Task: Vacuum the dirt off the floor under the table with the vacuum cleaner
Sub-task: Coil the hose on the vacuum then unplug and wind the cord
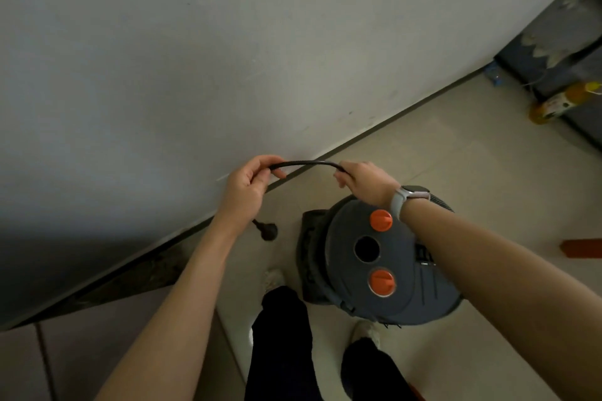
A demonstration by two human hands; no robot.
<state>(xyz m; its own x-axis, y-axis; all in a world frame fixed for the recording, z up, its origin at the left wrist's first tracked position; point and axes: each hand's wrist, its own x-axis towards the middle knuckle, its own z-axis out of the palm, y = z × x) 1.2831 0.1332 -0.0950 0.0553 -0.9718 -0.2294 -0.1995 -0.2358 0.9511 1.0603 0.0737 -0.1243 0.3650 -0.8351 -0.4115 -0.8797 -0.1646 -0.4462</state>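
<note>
A round dark grey vacuum cleaner (384, 296) with two orange knobs and a black hole on its lid stands on the tiled floor below my right arm. Its black power cord (306, 164) arcs between my two hands. My left hand (249, 184) grips one end of that stretch and my right hand (365, 181), with a watch on the wrist, grips the other. The cord's black plug (267, 230) hangs below my left wrist, near the base of the wall. A ribbed hose end shows behind my right wrist.
A grey wall (195, 58) fills the upper left and meets the beige tiled floor (472, 156) along a dark skirting line. A yellow bottle (563, 101) and a dark cabinet stand far right. An orange-brown block (581, 248) lies at the right edge. My legs and shoes are below.
</note>
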